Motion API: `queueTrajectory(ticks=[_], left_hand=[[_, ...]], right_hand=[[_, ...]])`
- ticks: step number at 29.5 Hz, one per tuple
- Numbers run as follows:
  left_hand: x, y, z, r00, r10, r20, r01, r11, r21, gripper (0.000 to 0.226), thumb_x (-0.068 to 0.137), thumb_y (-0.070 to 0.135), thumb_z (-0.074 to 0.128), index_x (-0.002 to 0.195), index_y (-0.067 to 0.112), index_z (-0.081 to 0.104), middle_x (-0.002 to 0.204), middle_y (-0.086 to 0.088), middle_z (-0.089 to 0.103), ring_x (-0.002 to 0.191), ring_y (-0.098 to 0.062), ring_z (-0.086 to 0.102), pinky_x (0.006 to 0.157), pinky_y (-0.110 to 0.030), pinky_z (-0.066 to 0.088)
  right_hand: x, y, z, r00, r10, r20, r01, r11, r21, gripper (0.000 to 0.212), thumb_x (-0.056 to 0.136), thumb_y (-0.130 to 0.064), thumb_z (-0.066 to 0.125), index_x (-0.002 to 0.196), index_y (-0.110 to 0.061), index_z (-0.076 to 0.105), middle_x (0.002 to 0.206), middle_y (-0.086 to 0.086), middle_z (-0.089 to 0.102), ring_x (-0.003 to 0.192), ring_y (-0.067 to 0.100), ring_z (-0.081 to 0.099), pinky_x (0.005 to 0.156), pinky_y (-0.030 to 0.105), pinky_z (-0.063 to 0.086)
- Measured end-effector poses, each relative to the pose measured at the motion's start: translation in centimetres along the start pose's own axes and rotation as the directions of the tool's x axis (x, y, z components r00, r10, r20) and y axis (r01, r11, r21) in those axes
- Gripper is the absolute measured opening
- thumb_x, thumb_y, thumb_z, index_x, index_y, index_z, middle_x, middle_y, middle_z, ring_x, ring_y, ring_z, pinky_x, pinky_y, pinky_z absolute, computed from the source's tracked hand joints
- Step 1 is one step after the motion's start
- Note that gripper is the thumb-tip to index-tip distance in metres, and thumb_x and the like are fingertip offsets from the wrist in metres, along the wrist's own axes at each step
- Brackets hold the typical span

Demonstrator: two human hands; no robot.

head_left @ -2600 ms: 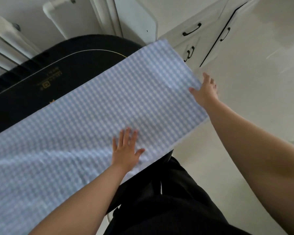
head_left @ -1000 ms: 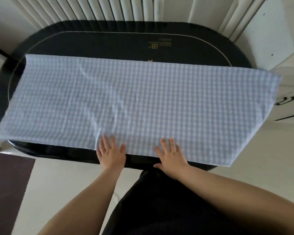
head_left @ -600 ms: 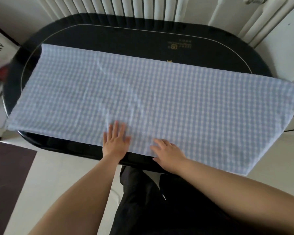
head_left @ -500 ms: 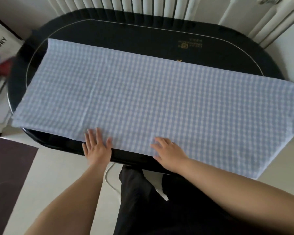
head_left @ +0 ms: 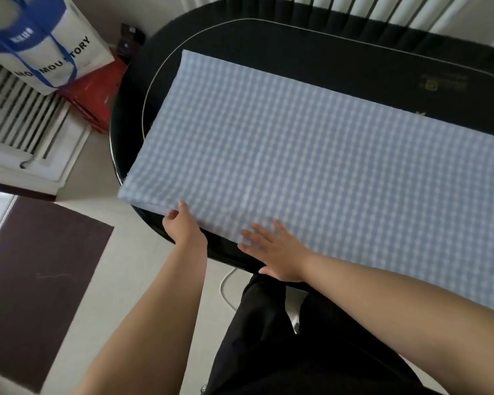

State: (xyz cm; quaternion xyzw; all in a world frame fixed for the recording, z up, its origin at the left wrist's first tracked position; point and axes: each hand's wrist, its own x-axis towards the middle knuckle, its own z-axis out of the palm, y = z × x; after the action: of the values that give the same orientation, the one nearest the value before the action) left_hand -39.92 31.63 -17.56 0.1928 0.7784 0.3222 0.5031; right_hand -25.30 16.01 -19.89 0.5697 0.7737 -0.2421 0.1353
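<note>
The checked cloth (head_left: 311, 155) is being held down on the black oval table (head_left: 311, 49). Its long axis is running roughly along the 9-to-3 o'clock line, with the right end dipping toward 4 o'clock and passing out of view. The near hem is being pinched by the left hand (head_left: 183, 228), thumb on top and fingers tucked under the edge. The near left corner is lying just beside that hand, at its 10 o'clock. The cloth is being pressed flat by the right hand (head_left: 278, 250), fingers straight and spread, at 3 o'clock from the left hand. Of the two hands, the left is placed nearer the short left end.

Judged from this, a fold of that end is being prepared. The pinched hem would have to be carried toward 3 o'clock along the long axis, the right hand being used as the anchor. The far left corner, at 12 o'clock, is being held by nothing and may lag.
</note>
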Motion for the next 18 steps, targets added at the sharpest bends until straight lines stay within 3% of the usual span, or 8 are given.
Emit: queueTrajectory(ticks=[2, 3, 6, 8, 11, 13, 16, 18], left_hand=[[0.7, 1.2, -0.2, 0.999, 0.032, -0.013, -0.032, 0.999, 0.005, 0.019, 0.090, 0.027, 0.057, 0.076, 0.019, 0.047, 0.075, 0.007, 0.048, 0.067, -0.008, 0.047, 0.075, -0.024, 0.040], [0.9, 1.5, -0.3, 1.000, 0.016, -0.024, -0.016, 1.000, 0.016, 0.013, 0.090, 0.027, 0.057, 0.086, 0.017, 0.053, 0.086, 0.006, 0.052, 0.076, -0.009, 0.051, 0.078, -0.025, 0.040], [3.2, 2.9, -0.9, 0.989, -0.112, -0.098, 0.126, 0.981, 0.150, 0.043, 0.087, 0.039, 0.059, 0.119, 0.012, 0.057, 0.125, -0.006, 0.052, 0.108, -0.024, 0.057, 0.088, -0.032, 0.046], [4.0, 2.7, -1.0, 0.988, -0.152, -0.016, 0.153, 0.973, 0.172, 0.046, 0.085, 0.048, 0.058, 0.111, 0.010, 0.057, 0.116, -0.008, 0.058, 0.103, -0.027, 0.059, 0.093, -0.038, 0.049], [2.8, 2.8, -0.6, 0.995, -0.091, -0.027, 0.094, 0.989, 0.111, 0.019, 0.089, 0.035, 0.059, 0.083, 0.019, 0.051, 0.084, 0.007, 0.055, 0.077, -0.013, 0.057, 0.077, -0.027, 0.045], [1.9, 2.4, -0.4, 0.999, -0.029, -0.016, 0.030, 0.998, 0.061, 0.012, 0.090, 0.027, 0.060, 0.097, 0.019, 0.056, 0.091, 0.010, 0.059, 0.083, -0.009, 0.060, 0.074, -0.024, 0.044], [1.1, 4.1, 0.2, 0.995, -0.099, 0.019, 0.097, 0.991, 0.088, 0.033, 0.090, 0.030, 0.060, 0.120, 0.016, 0.056, 0.115, 0.001, 0.061, 0.099, -0.019, 0.059, 0.085, -0.029, 0.047], [1.2, 5.5, 1.2, 0.992, -0.037, 0.124, 0.023, 0.993, 0.112, 0.032, 0.090, 0.035, 0.060, 0.115, 0.015, 0.058, 0.118, -0.006, 0.064, 0.100, -0.018, 0.061, 0.090, -0.034, 0.049]], right_hand=[[0.1, 0.2, 1.1, 0.995, -0.041, -0.091, 0.038, 0.999, -0.034, 0.068, 0.095, -0.048, 0.039, 0.152, -0.025, 0.008, 0.160, 0.002, 0.000, 0.147, 0.026, -0.003, 0.115, 0.057, -0.005], [-0.2, 0.2, 1.6, 0.992, 0.005, -0.124, -0.006, 1.000, -0.008, 0.063, 0.096, -0.045, 0.034, 0.151, -0.025, 0.012, 0.160, 0.001, 0.008, 0.147, 0.026, 0.005, 0.116, 0.054, -0.004], [0.7, -0.3, 1.9, 0.963, 0.199, -0.183, -0.189, 0.979, 0.074, 0.057, 0.094, -0.037, 0.028, 0.149, -0.025, 0.023, 0.156, 0.000, 0.027, 0.143, 0.025, 0.019, 0.113, 0.050, 0.003], [0.7, -0.5, 1.9, 0.956, 0.209, -0.205, -0.198, 0.977, 0.076, 0.057, 0.094, -0.037, 0.029, 0.149, -0.026, 0.024, 0.156, -0.001, 0.027, 0.143, 0.023, 0.020, 0.113, 0.049, 0.003], [0.8, -0.1, 1.8, 0.956, 0.198, -0.218, -0.184, 0.979, 0.081, 0.059, 0.093, -0.038, 0.030, 0.150, -0.026, 0.019, 0.156, -0.001, 0.025, 0.144, 0.023, 0.020, 0.113, 0.049, 0.003], [0.9, -0.1, 2.1, 0.954, 0.205, -0.219, -0.187, 0.977, 0.098, 0.062, 0.093, -0.040, 0.030, 0.151, -0.027, 0.012, 0.156, -0.001, 0.026, 0.145, 0.022, 0.015, 0.113, 0.048, 0.003], [1.0, 0.0, 2.2, 0.931, 0.213, -0.297, -0.188, 0.976, 0.112, 0.067, 0.093, -0.046, 0.032, 0.151, -0.028, 0.003, 0.157, 0.000, 0.023, 0.145, 0.019, 0.008, 0.115, 0.050, 0.008], [1.2, 0.1, 1.4, 0.913, 0.245, -0.326, -0.216, 0.968, 0.125, 0.071, 0.093, -0.045, 0.040, 0.151, -0.027, 0.004, 0.157, 0.002, 0.022, 0.145, 0.022, 0.014, 0.116, 0.054, 0.018]])
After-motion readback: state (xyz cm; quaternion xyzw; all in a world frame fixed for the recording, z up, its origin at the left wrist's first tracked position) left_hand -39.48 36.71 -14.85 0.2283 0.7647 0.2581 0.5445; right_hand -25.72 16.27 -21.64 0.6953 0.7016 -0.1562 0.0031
